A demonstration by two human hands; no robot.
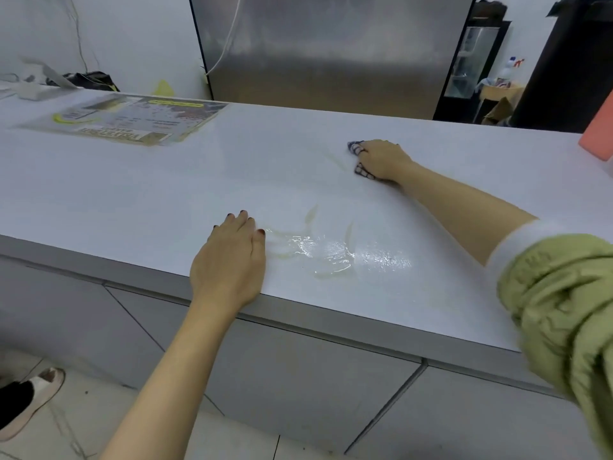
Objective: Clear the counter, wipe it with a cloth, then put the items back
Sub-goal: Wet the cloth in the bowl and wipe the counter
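The right hand (381,160) is pressed down and closed over one dark checked cloth (356,148) far across the white bench (166,180). The left hand (232,260) lies flat and empty at the near edge, fingers spread together. One wet patch (341,252) glistens just beside the left hand, nearer the person than the cloth, its long axis running left to right. Judged from this, the cloth must be drawn back toward the near edge; one laminated sheet (132,119) remains at the far left
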